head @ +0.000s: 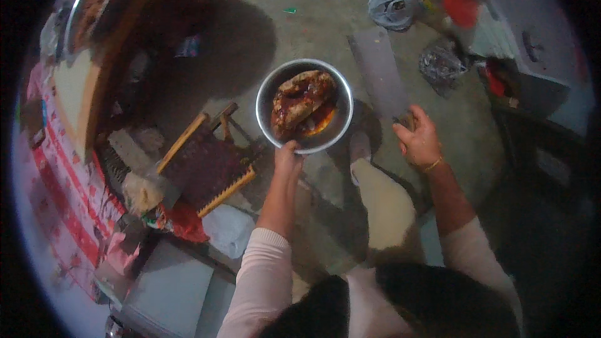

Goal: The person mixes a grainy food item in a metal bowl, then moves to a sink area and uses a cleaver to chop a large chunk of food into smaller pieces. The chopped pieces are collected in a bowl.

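My left hand (287, 157) grips the near rim of a round metal bowl (346, 124), its thumb over the edge. Inside lies a large piece of browned meat (305, 96) with dark red sauce on it. Reddish, oily liquid (324, 123) pools beside the meat. To the right, my right hand (419, 138) is closed around the handle of a cleaver (379, 72). The cleaver's broad blade points away from me and stands apart from the bowl. Most of its handle is hidden by my fingers.
A folding stool (206, 164) with a dark seat stands on the concrete floor (319, 19) at left. Plastic bags (392, 9) lie at the upper right, near a pale cabinet (535, 33). A table with a pink-and-red cloth (65, 197) borders the left side.
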Available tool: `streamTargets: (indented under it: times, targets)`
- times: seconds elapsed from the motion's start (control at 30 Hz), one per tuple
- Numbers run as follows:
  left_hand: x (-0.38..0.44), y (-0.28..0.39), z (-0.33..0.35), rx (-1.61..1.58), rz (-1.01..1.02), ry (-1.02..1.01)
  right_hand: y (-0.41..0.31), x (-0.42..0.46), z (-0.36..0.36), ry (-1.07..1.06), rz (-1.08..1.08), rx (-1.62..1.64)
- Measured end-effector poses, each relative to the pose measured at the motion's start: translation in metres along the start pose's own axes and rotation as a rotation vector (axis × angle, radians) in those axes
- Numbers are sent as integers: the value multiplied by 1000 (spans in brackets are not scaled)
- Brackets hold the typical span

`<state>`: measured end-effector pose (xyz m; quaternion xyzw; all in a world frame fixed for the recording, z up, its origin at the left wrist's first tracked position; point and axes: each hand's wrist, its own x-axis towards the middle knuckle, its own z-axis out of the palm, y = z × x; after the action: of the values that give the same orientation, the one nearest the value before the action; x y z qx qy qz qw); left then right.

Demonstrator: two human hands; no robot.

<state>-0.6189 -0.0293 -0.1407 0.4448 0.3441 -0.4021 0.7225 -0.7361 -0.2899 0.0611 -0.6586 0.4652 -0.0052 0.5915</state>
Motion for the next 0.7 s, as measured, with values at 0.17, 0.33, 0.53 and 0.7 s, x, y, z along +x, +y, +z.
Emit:
streamTargets:
  times: [0.17,0.33,0.53,0.7]
  targets:
    - [98,-39,-32,26,-83,0,73,59,50,-2,-60,-74]
    - [171,-73,-59,-63,-44,-163,140,104,108,34,-187,-221]
    - [178,-78,-66,106,127,-84,194,145,162,17,-437,-426]
    - [167,-67,-63,250,185,-183,204,164,190,24,-583,-544]
